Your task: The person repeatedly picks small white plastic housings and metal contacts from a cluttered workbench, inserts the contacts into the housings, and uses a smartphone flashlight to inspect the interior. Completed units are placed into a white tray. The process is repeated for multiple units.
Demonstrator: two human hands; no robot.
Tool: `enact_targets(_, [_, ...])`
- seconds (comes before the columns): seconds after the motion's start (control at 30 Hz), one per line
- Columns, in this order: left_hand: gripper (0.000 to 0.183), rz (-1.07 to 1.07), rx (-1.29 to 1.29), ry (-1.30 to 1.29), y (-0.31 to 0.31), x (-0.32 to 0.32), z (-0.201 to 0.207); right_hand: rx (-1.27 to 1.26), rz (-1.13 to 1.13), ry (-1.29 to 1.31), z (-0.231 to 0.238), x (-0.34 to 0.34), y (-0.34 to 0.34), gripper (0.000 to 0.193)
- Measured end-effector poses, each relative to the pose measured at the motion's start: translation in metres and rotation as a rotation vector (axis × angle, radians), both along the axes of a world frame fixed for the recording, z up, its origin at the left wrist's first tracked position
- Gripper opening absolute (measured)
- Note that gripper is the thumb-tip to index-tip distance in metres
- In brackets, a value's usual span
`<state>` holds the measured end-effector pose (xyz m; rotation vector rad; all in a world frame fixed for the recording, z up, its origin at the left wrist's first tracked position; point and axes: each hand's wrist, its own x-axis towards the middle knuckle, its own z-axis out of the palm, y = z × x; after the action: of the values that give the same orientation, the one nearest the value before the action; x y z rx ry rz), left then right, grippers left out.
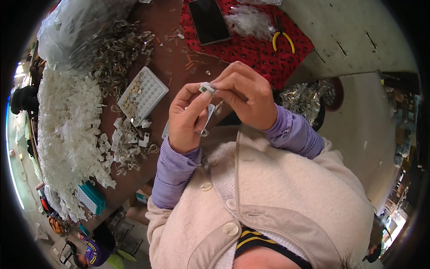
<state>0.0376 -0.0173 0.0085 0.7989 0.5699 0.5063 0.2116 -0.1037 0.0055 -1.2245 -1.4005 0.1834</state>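
A small white plastic piece [205, 88] with a dark opening is held up in front of my chest. My left hand [188, 114] pinches it between thumb and fingers. My right hand [249, 92] is closed too, its thumb and fingertips pinched at the piece's right end; whether something else is between them is hidden. Partly behind my left hand lies a pale tray [165, 130]. To the left stands a white tray [154, 92] with round pockets, and silvery coin-like discs [133, 99] fill part of it.
White plastic parts [67, 121] are heaped along the table's left side, beside tangled metallic strips [118, 49] and a clear bag [80, 31]. A red patterned cloth [251, 56] bears a black phone [209, 20] and yellow-handled pliers [283, 41]. A teal-edged box [92, 198] sits lower left.
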Motion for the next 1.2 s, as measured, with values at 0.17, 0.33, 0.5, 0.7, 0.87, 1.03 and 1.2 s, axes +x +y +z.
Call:
enact_targets(0.17, [0.016, 0.084, 0.072, 0.093, -0.013, 0.005, 0.003, 0.115, -0.064, -0.227, 0.006, -0.002, 0.004, 0.024])
enact_targets(0.33, [0.017, 0.038, 0.103, 0.135, -0.010, 0.004, 0.014, 0.065, -0.083, -0.245, 0.013, -0.002, 0.005, 0.029])
enact_targets(0.5, [0.016, -0.013, 0.051, 0.118, 0.006, 0.000, 0.015, 0.104, -0.145, -0.367, 0.011, -0.012, 0.013, 0.027])
enact_targets(0.7, [0.014, 0.134, 0.057, 0.065, 0.027, -0.012, 0.002, -0.076, -0.241, -0.492, -0.007, 0.049, 0.020, 0.031])
enact_targets(0.87, [0.018, 0.192, 0.034, -0.002, 0.025, -0.011, 0.000, -0.309, -0.454, -0.871, -0.033, 0.126, 0.061, 0.030])
enact_targets(1.03, [0.030, 0.155, 0.041, 0.072, 0.015, -0.005, 0.001, -0.252, -0.208, -0.836, -0.039, 0.132, 0.022, 0.026])
enact_targets(1.2, [0.033, 0.014, 0.008, 0.089, 0.006, 0.006, -0.008, -0.144, -0.368, -0.706, -0.025, 0.136, -0.016, 0.012])
